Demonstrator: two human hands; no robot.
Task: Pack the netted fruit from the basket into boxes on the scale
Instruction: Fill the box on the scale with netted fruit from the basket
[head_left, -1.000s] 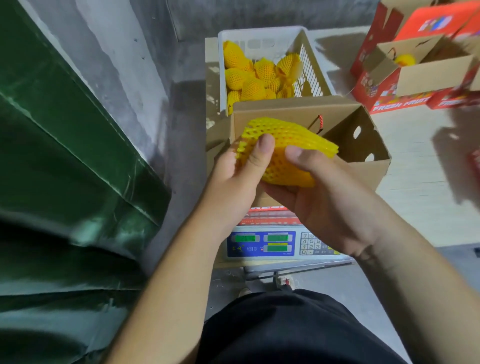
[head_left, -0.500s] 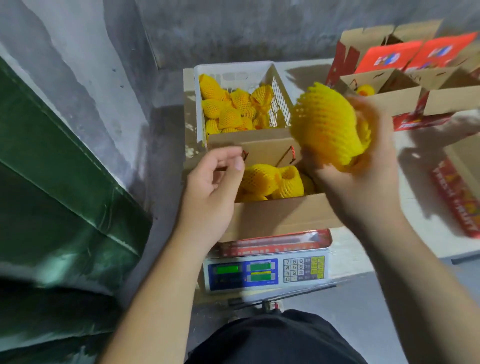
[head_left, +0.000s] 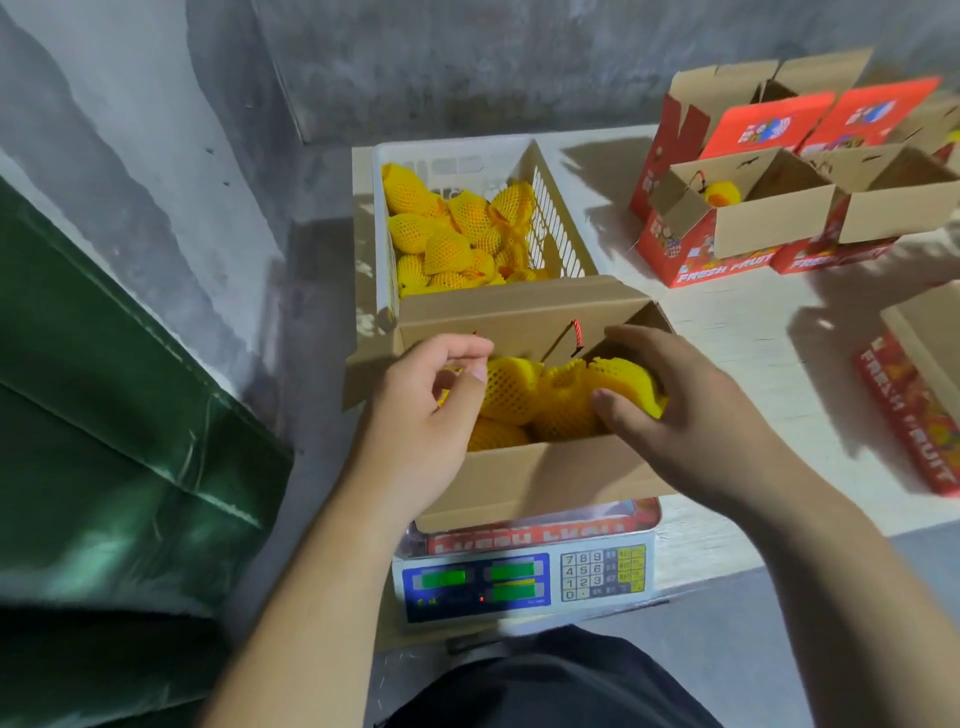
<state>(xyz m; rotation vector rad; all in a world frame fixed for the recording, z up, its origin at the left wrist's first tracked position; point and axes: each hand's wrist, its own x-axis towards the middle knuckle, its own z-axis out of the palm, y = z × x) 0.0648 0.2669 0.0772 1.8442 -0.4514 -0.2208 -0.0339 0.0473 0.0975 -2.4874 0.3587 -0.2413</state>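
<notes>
I am watching the right hand (head_left: 691, 415) gripping a netted fruit (head_left: 631, 382) at the right side of the open cardboard box (head_left: 545, 478) in the middle of the frame, thumb curling under it and fingers wrapping over its top; the fruit is sitting inside the box, touching the other netted pieces (head_left: 511, 392) already lying there; the left hand (head_left: 426, 415) is hovering over the box's left edge with fingers loosely curled and holding nothing, its thumb tip lying just beside one netted piece. The box is resting on the scale (head_left: 524, 582) at lower centre, whose green displays and keypad are facing me; I cannot read the figures. Directly above the box in the frame, the white basket (head_left: 558, 228) is holding a heap of yellow netted fruit (head_left: 452, 228). At upper right I am seeing red printed boxes (head_left: 727, 218) standing open on the pale table (head_left: 727, 332), one showing a single yellow fruit inside; another red box (head_left: 919, 395) is lying at the right edge; a green sheet (head_left: 104, 415) is filling the left side.
</notes>
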